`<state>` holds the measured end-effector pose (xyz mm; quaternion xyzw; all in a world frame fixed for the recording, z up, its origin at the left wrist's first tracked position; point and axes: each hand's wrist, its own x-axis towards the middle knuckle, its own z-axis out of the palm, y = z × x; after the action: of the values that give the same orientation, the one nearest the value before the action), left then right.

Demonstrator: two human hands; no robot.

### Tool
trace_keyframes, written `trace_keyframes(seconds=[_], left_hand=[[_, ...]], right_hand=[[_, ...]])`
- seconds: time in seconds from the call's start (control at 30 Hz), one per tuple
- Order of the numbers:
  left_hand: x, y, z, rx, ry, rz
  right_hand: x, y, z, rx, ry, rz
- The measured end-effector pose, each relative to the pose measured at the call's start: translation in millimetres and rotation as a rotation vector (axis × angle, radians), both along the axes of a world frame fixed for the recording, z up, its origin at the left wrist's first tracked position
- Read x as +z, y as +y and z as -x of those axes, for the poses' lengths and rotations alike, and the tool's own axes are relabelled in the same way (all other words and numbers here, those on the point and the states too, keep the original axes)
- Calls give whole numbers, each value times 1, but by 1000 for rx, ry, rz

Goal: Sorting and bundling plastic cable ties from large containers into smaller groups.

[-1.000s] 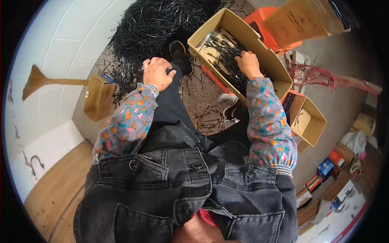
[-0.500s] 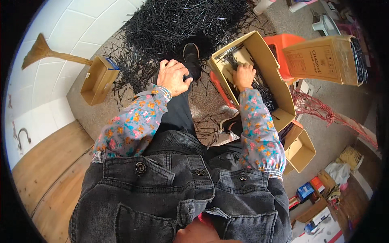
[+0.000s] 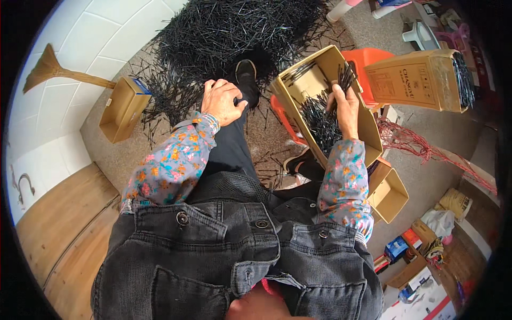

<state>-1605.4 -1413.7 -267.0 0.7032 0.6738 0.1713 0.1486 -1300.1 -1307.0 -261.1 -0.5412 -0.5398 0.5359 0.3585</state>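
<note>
My right hand (image 3: 345, 106) is closed on a bunch of thin black strips (image 3: 346, 78), held upright inside a tilted cardboard box (image 3: 326, 60). More loose black strips (image 3: 320, 120) lie in the box below my fingers. At left, my left hand (image 3: 220, 100) rests on my knee, fingers curved over the dark trousers and thumb apart. No strip shows in it. Beyond my foot a large heap of the same black strips (image 3: 234, 34) covers the floor, with stray ones scattered around it.
An orange-red stool (image 3: 362, 58) stands beside the box. To its right is a taller carton (image 3: 408, 82) packed with dark strips. A smaller box (image 3: 390, 197) sits nearer, by red netting (image 3: 410, 141). At left, a broom (image 3: 80, 74) leans over another open box (image 3: 124, 109).
My right hand has shifted to the right within the box and raised a bunch of strips, tips up. The left hand stays on the knee.
</note>
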Motion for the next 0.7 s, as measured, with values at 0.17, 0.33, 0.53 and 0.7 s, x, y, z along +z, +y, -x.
trace_keyframes(seconds=[0.17, 0.33, 0.53, 0.7], left_hand=[[18, 7, -18, 51, -245, 20], [76, 39, -105, -83, -1042, 210], [86, 54, -171, -301, -1444, 805], [83, 55, -190, -156, -1838, 959]], right_hand=[[40, -27, -8, 62, 390, 318], [60, -54, -23, 150, 555, 343], [79, -78, -22, 235, 532, 256], [89, -94, -35, 194, 502, 402]])
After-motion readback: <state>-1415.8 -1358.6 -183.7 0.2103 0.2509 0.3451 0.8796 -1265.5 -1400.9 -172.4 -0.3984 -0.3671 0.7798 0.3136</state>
